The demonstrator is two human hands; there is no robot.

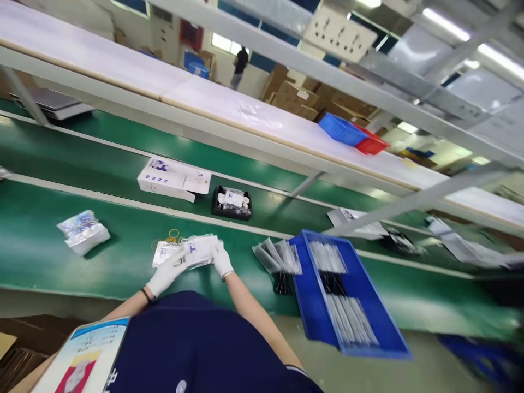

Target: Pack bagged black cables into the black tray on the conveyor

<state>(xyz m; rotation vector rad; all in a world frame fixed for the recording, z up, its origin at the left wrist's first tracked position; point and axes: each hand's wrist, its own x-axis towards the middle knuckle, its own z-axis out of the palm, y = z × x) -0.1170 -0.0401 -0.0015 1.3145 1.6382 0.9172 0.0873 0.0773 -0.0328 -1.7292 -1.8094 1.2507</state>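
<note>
Lying between left grip (167, 272) and right grip (221, 259), white packets (199, 250) touch both.

The one view looks forward and down from the wearer's head, with the navy shirt (221, 349) closest at the lower edge, the green bench (126, 267) at middle distance and the white shelf (196, 101) farther off, the long edges sloping down rightward
</note>
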